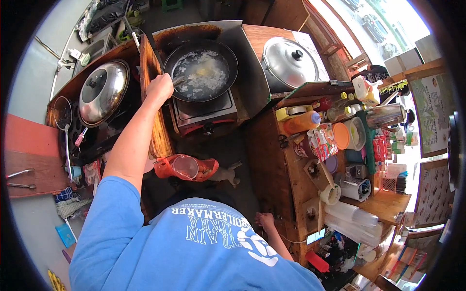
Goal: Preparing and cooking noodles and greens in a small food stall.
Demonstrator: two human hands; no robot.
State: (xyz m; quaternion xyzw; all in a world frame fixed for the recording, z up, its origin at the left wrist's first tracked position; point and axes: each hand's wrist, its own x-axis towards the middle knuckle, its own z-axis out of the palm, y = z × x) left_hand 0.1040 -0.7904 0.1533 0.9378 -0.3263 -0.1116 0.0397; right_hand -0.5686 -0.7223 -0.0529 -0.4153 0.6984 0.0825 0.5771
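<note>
A black wok [229,87] sits on a gas stove [206,111] in front of me. Pale, frothy liquid with a yellowish patch [206,69] in the middle fills its bottom. My left hand [160,90] is closed at the wok's left rim, around the handle of a metal cooking utensil [179,81]. That tool's head is not discernible in the liquid. Low on my right, my right hand [264,221] hangs beside the wooden cabinet, fingers loosely apart and holding nothing visible.
A domed-lid pan [103,92] stands left, beyond a wooden partition [160,133]. A large lidded pot [290,63] is to the right of the metal splash guard [252,68]. Bottles and tubs crowd the right-hand counter [296,169]. Below the stove are a red bag [165,167] and a cat [225,175].
</note>
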